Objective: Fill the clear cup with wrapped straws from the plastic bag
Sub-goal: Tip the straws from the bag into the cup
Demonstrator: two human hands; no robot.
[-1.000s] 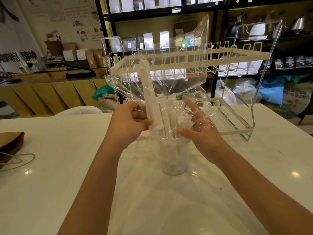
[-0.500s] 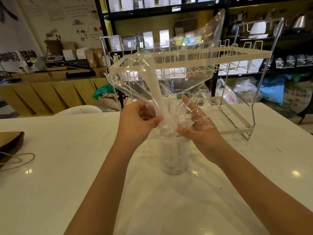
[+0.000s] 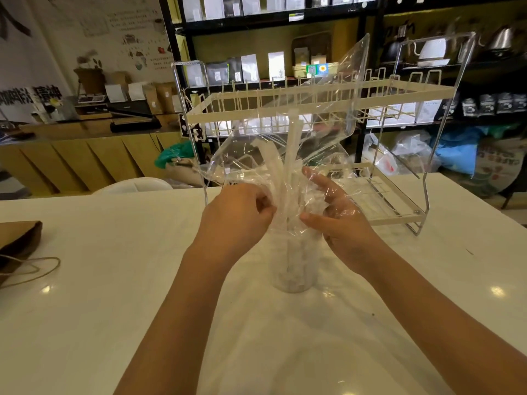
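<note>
A clear cup [image 3: 293,269] stands on the white table [image 3: 99,280] in front of me, with white wrapped straws in it. Over its mouth I hold a clear plastic bag [image 3: 328,115], upended and rising up and to the right. A few wrapped straws [image 3: 292,155] still stick up inside the bag. My left hand [image 3: 236,215] pinches the bag and straws at the cup's left rim. My right hand [image 3: 336,215] grips the bag from the right, with plastic film draped over its fingers.
A two-tier cream wire rack [image 3: 405,95] stands right behind the cup and bag. A brown paper bag [image 3: 17,240] with a cord handle lies at the table's left edge. Black shelves [image 3: 256,18] with packets and kettles line the back wall.
The bag has sunk lower over the cup and its top has swung right. Straws have slid down into the cup. Both hands have closed in nearer the cup's mouth.
</note>
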